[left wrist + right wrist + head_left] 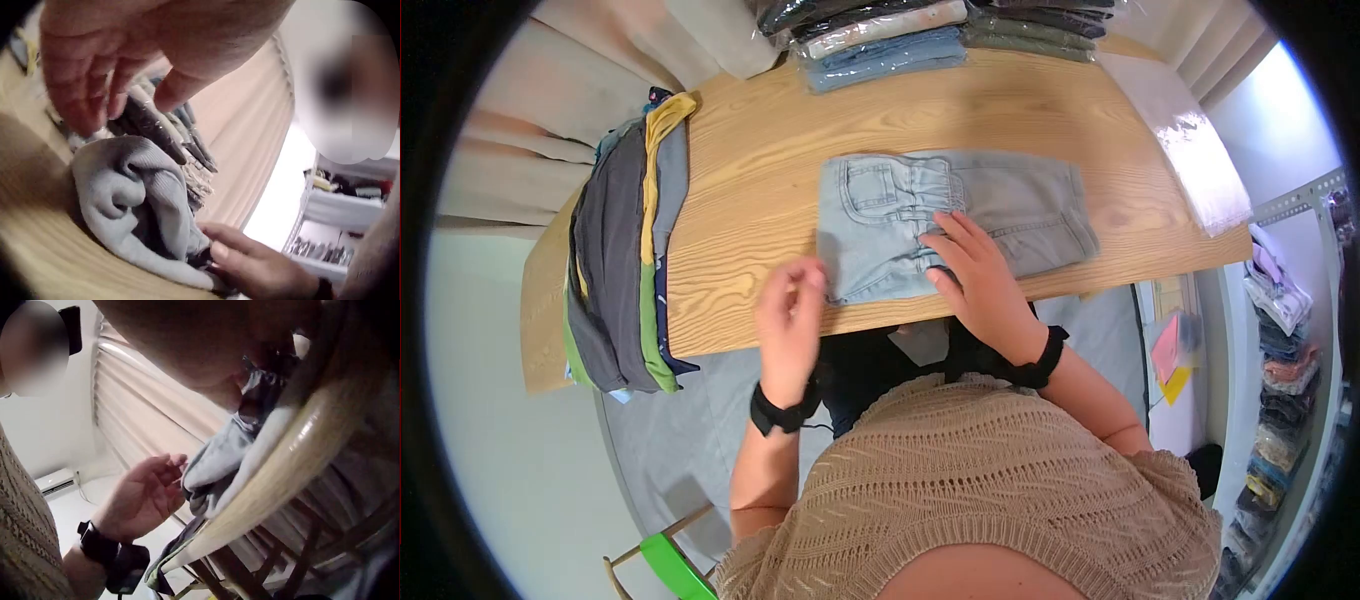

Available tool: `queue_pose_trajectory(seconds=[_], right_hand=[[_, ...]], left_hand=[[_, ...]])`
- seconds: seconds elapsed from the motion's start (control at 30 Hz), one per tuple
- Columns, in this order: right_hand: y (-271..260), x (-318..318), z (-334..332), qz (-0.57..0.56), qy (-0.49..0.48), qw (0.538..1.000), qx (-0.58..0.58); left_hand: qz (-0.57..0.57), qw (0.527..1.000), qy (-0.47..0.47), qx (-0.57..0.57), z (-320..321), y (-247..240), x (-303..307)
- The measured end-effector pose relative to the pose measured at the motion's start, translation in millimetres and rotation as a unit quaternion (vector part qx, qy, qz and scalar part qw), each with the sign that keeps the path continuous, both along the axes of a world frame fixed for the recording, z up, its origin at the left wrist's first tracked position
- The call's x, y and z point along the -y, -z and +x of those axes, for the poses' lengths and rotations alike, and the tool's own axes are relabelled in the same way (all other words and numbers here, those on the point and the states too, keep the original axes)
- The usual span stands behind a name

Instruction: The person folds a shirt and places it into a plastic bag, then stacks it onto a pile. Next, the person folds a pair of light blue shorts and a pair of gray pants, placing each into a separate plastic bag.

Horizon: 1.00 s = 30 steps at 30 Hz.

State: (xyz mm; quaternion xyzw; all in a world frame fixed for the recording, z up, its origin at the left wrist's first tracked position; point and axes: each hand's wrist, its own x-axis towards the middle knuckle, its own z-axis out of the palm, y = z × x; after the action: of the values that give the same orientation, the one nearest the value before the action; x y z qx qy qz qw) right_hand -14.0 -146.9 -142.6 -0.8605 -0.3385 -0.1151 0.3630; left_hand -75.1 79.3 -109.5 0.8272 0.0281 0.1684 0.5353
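A pair of light blue jeans (880, 230) lies folded lengthwise on the wooden table, its gathered waistband across the middle and a pocket facing up. My right hand (980, 285) rests on the jeans beside the waistband, fingers spread and fairly straight. At the left end of the jeans, my left hand (790, 318) hovers by the near corner with loosely bent fingers and nothing in them. The left wrist view shows the left hand (150, 56) above the rolled, folded end of the jeans (137, 206). From the right wrist view, the left hand (147, 497) appears just beside that fold.
Clothes (625, 250) in grey, yellow and green are piled at the table's left end. Bagged folded garments (890, 50) stand along the back. Clear plastic bags (1185, 150) lie at the right edge. A shelf of folded clothes (1280, 390) stands farther right, and a green chair (675, 565) at lower left.
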Motion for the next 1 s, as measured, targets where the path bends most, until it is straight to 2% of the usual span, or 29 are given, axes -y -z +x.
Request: queue_pose_trajectory(seconds=[0.03,0.07,0.1,0.13,0.17,0.23,0.37,0.43,0.5,0.53,0.57,0.6,0.63,0.7,0.73,0.77,0.8,0.83,0.87,0.93,0.97,1.0], right_hand=[[1,-1,-3,-0.014,0.013,1.0,-0.007],[1,-2,-4,-0.028,0.026,0.999,-0.012],[2,-2,-5,-0.027,0.028,0.999,-0.01],[3,-2,-6,-0.019,0.024,0.999,-0.013],[3,-2,-7,-0.01,0.023,1.0,-0.017],[0,-3,-10,-0.03,0.039,0.999,-0.007],[-9,-9,-16,-0.058,0.113,0.992,0.02],[-13,-9,-16,-0.024,0.144,0.989,0.029],[-24,-5,-18,0.062,0.207,0.975,-0.053],[-20,-1,-15,0.06,0.215,0.973,-0.05],[-14,3,-10,0.218,0.147,0.956,-0.133],[-9,6,-6,0.368,0.071,0.903,-0.209],[-6,15,-6,0.368,0.075,0.904,-0.204],[-5,37,-6,0.384,0.134,0.836,-0.369],[-2,39,-7,0.461,0.125,0.807,-0.346],[-3,44,-5,0.461,0.128,0.808,-0.344],[-4,50,-3,0.532,0.102,0.734,-0.409],[-4,54,-2,0.595,0.074,0.649,-0.468],[-2,54,-2,0.596,0.076,0.649,-0.467],[4,48,-3,0.567,0.074,0.715,-0.403],[7,45,-4,0.567,0.075,0.714,-0.403],[9,42,-5,0.497,0.106,0.791,-0.341]], left_hand=[[-0.043,0.998,-0.046,-0.021,13,6,-10],[-0.042,0.998,-0.044,-0.019,24,10,-17],[-0.134,0.981,-0.021,-0.14,33,12,-24],[-0.221,0.941,0.004,-0.256,40,13,-27],[-0.218,0.942,0.007,-0.254,46,10,-25],[-0.342,0.891,0.129,-0.27,55,3,-16],[-0.347,0.888,0.183,-0.238,64,-31,12],[-0.274,0.925,0.196,-0.175,70,-54,39],[-0.255,0.928,0.209,-0.172,75,-75,74],[-0.238,0.934,0.211,-0.164,78,-81,88],[-0.238,0.932,0.219,-0.163,82,-82,99],[-0.222,0.92,0.278,-0.166,87,-83,108],[-0.203,0.904,0.335,-0.169,92,-85,117],[-0.168,0.905,0.36,-0.148,104,-76,127],[-0.093,0.916,0.372,-0.117,109,-69,129],[-0.019,0.921,0.381,-0.084,113,-63,131],[-0.02,0.919,0.384,-0.084,115,-58,133],[0.047,0.915,0.39,-0.092,117,-54,133],[0.114,0.907,0.394,-0.098,119,-50,133],[0.13,0.898,0.416,-0.069,124,-39,132],[0.147,0.887,0.435,-0.039,126,-36,132],[0.148,0.887,0.435,-0.041,128,-34,131]])
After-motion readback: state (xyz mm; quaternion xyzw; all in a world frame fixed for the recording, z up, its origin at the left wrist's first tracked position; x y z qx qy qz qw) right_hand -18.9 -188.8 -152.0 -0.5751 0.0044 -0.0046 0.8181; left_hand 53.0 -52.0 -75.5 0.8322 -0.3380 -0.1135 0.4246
